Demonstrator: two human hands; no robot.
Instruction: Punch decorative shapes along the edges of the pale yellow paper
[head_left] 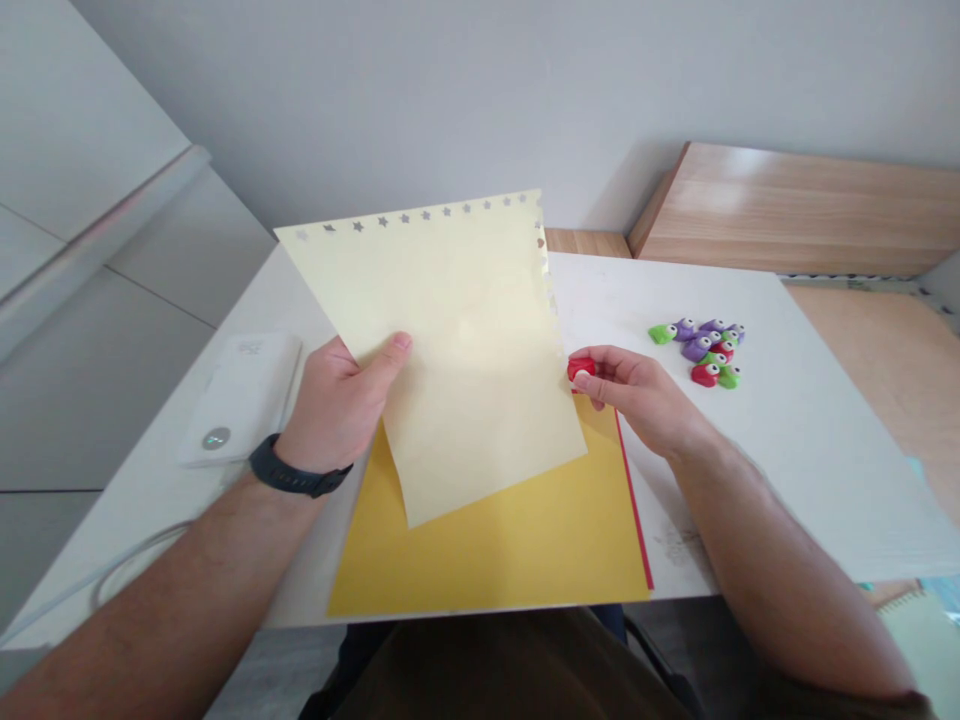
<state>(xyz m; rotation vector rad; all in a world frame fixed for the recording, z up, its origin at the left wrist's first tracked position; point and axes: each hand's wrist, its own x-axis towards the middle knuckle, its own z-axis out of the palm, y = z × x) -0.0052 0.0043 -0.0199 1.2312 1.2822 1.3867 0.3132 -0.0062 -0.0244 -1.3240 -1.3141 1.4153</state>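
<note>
My left hand [349, 390] grips the left edge of a pale yellow sheet of paper [465, 330], thumb on top, tilting it up from the table. Small star-shaped holes run along its top edge, and more cut-outs, one a heart, go down the right edge. In my right hand [630, 385] is a red craft punch [580, 371] with a white button, pinched between thumb and fingers at the sheet's right edge. Whether paper sits in its slot I cannot tell. Beneath lies a darker yellow sheet [495, 560], with a red edge [637, 510] showing at its right.
Several green, purple and red craft punches [709, 347] cluster on the white table [795, 450] to the right. At left lies a white box-shaped device [244, 395] with a round silver spot, and a cable [135, 555] nearby. A wooden panel [795, 205] stands at back right.
</note>
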